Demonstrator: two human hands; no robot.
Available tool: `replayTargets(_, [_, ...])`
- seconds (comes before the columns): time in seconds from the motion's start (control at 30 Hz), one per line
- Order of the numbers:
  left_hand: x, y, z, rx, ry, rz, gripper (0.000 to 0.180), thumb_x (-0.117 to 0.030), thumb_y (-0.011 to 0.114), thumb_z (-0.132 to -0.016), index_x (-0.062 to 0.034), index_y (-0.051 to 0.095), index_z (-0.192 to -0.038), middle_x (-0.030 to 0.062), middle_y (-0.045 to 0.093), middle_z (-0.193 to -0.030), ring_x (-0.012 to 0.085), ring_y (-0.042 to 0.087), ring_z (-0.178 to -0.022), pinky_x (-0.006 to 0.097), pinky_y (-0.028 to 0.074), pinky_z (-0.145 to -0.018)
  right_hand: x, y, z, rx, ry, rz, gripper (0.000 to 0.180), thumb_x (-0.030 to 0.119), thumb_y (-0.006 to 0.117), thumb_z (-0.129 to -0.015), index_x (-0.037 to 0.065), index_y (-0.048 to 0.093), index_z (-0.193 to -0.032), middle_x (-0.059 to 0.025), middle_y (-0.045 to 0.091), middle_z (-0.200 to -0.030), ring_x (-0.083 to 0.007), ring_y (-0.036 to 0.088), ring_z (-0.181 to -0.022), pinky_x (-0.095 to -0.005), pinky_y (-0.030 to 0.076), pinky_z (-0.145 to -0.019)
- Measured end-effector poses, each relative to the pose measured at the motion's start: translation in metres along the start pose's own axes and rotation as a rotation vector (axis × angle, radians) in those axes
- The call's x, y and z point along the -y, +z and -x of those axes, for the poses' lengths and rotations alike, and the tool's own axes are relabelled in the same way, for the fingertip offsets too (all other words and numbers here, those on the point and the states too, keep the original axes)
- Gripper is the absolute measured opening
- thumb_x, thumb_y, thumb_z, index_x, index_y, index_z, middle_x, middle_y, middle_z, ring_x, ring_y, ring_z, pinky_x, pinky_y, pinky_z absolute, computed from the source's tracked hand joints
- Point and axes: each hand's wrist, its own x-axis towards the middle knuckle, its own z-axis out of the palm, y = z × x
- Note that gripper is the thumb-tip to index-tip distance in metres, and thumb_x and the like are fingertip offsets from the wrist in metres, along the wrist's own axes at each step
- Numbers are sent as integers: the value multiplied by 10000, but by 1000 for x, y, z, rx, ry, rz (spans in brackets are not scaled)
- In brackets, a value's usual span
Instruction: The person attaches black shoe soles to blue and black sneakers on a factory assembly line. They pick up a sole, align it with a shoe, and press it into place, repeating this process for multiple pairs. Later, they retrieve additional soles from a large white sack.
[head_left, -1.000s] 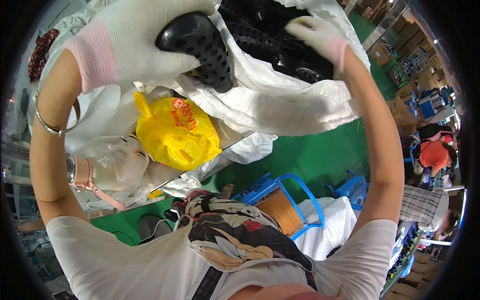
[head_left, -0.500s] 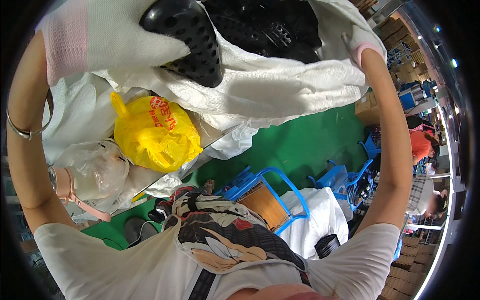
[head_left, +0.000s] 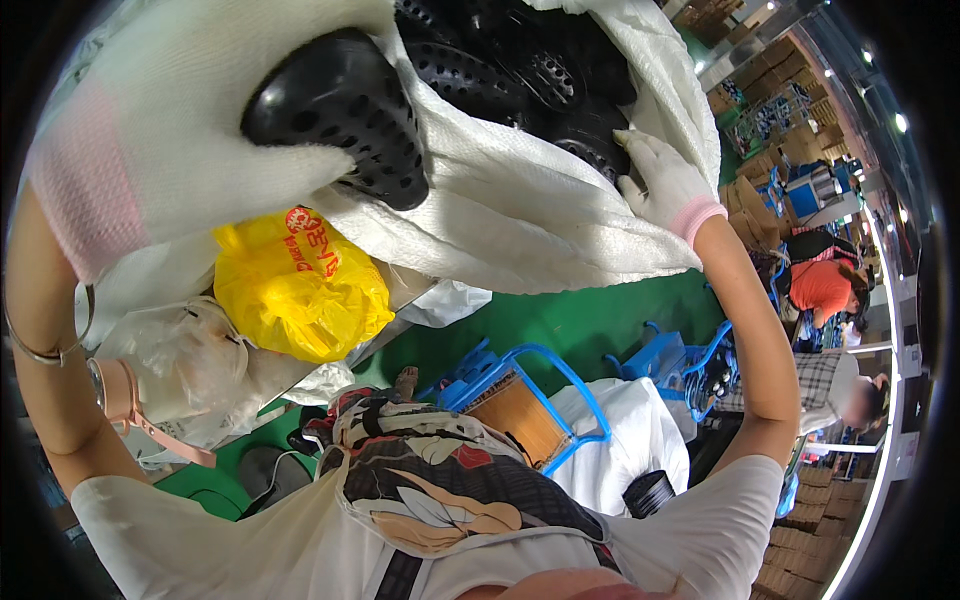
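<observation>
Green floor (head_left: 560,330) below you, a blue-framed stool (head_left: 520,405) by your legs, stacked cardboard boxes (head_left: 750,90) along the far wall, other people working at right. A yellow plastic bag (head_left: 300,285) and a clear bag (head_left: 185,360) sit on the bench at left. Your left hand (head_left: 190,150), in a white glove, is clenched around a black perforated plastic part (head_left: 345,110), held up close to the camera. Your right hand (head_left: 665,185) grips the rim of the white woven sack (head_left: 520,215), fingers curled over the fabric; more black parts (head_left: 530,70) lie inside it.
</observation>
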Motion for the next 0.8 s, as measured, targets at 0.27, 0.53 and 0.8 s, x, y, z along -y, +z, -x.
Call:
replayTargets(0.27, [9,12,-14,-14,87,-8,635,-153,709,-546,-60,553,-1154,141,477,-1010,318,522,-960,361,437,-842,-8,17,-30,-68,-2,8,803,383,707,-703,38,418,-1368,-179,457,-1383,-310,436,-1283,-372,372,-1068])
replayTargets(0.53, [1,6,-18,49,70,-35,651,-169,724,-545,-74,561,-1168,151,473,-989,334,528,-960,368,444,-840,-18,5,-60,165,103,-190,1010,477,765,-615,2,356,-1408,-222,465,-1365,-311,470,-1258,-341,378,-1062])
replayTargets(0.8, [-5,12,-13,21,20,-93,652,-188,741,-566,-93,558,-1185,157,476,-1006,343,551,-918,383,484,-807,-4,-7,-46,133,55,-96,800,427,735,-678,37,451,-1316,-177,471,-1337,-337,463,-1232,-382,394,-1034])
